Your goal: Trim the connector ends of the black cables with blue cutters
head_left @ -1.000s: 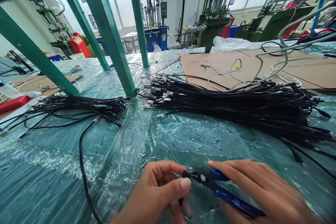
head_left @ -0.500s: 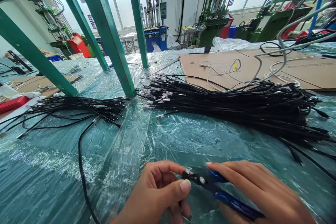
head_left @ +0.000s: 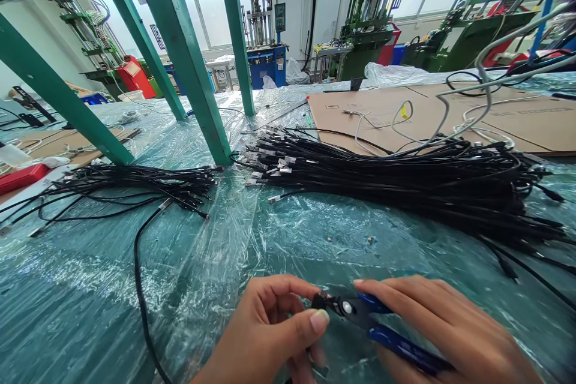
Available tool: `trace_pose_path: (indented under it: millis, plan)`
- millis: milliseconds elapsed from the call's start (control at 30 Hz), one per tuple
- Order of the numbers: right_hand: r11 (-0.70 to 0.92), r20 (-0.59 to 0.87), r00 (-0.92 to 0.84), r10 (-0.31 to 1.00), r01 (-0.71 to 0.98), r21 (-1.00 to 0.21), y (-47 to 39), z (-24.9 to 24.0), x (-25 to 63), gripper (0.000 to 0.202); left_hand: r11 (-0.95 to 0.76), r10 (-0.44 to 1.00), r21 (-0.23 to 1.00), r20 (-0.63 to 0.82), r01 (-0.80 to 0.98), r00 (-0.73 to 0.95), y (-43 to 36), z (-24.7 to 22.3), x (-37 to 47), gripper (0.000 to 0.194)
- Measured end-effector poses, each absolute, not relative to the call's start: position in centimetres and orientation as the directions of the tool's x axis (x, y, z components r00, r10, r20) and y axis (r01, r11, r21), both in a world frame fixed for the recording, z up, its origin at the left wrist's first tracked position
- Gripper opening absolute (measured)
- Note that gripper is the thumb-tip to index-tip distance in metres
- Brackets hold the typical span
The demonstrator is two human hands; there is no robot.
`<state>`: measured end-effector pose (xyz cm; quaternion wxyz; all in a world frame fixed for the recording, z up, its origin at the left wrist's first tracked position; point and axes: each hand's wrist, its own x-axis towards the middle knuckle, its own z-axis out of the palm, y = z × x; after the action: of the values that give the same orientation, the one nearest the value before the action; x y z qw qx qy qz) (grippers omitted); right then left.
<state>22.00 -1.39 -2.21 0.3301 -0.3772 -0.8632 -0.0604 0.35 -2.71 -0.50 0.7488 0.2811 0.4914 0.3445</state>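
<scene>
Between the thumb and forefinger of my left hand (head_left: 274,324) is a small black cable connector (head_left: 318,301). My right hand (head_left: 450,324) is wrapped around the blue handles of a pair of side cutters (head_left: 400,345). The cutters' dark jaws meet the connector's end, and their exact bite is too small to make out. A single black cable (head_left: 138,276) with a silvery plug curves down past my left hand and leaves the view at the bottom.
A large bundle of black cables (head_left: 382,183) with metal plugs lies beyond my hands, a smaller cable pile (head_left: 135,183) to the left. Green metal posts (head_left: 193,72) rise from the plastic-covered table (head_left: 216,288). Cardboard (head_left: 432,114) and grey cables lie behind; machines stand further back.
The connector has turned slightly in my left fingers, and its shiny part shows less. Both hands and the cutters stay almost in place.
</scene>
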Motion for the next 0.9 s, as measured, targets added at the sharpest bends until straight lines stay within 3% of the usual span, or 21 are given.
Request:
trace_pose_path:
  millis: [333,567,900]
  plan:
    - [0.717,0.705,-0.443,0.553,0.685,-0.132,-1.1,-1.2,21.0,0.020,0.598,0.797,0.771,-0.542,-0.221,0.267,-2.6,0.0,0.3,0.056]
    - [0.689,0.694,-0.435,0.573,0.715,-0.120,-1.3,-1.5,21.3,0.021,0.561,0.817,0.796,-0.490,-0.225,0.304,-2.7,-0.6,0.1,0.045]
    - [0.691,0.670,-0.463,0.581,0.716,-0.104,-1.4,-1.8,21.3,0.023,0.573,0.817,0.775,-0.517,-0.266,0.254,-2.8,-0.5,0.5,0.057]
